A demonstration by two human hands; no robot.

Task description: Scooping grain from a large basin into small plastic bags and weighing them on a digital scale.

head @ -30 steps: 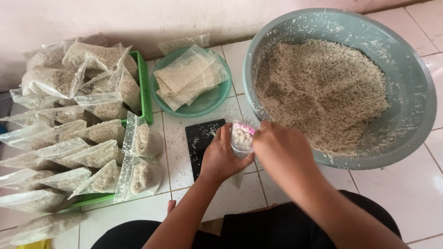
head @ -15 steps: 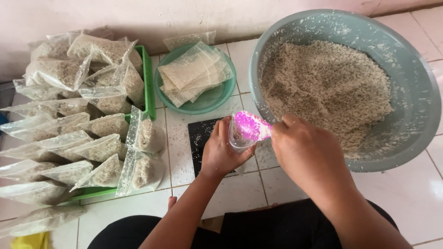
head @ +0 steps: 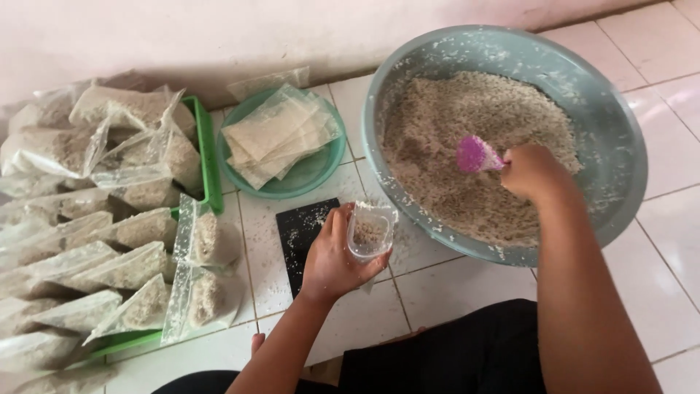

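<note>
Left hand (head: 332,259) grips open clear bag (head: 370,232) above floor tiles; right hand (head: 536,171) clenches pink scoop (head: 475,155) over grain in grey basin (head: 620,117).

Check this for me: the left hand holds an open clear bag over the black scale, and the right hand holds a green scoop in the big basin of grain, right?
Not quite: the scoop is pink, not green, as the head view shows. The rest stands: the left hand holds the open clear bag over the black scale, and the right hand holds the scoop in the big basin of grain.
</note>
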